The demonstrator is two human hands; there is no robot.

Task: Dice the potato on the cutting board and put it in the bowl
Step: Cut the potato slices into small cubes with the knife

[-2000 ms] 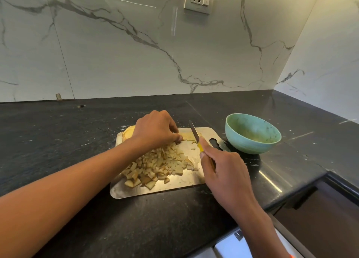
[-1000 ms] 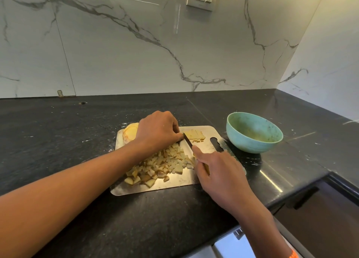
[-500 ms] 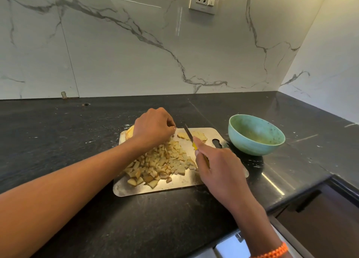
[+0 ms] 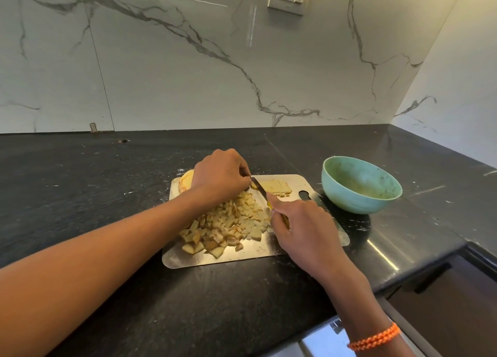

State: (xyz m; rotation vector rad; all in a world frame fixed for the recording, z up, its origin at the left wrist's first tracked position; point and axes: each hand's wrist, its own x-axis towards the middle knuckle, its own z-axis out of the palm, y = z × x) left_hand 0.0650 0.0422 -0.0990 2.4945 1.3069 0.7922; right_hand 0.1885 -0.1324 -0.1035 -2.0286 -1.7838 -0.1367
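Dicing looks mostly done to us: a heap of potato cubes [image 4: 228, 226] fills the cutting board [image 4: 326, 186] at frame centre, yet a slab [image 4: 277, 186] remains and the bowl [image 4: 360, 187], right of centre, holds no cubes. Our left hand [image 4: 219, 176] curls over a piece; our right hand [image 4: 304, 226] grips the knife [image 4: 259, 188]. Half a second ago the blade stood higher and clear of the left hand; now its tip sits against those fingers.

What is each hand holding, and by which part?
Right hand grips the knife by its yellow handle. Left hand holds a potato piece, fingers curled over it.
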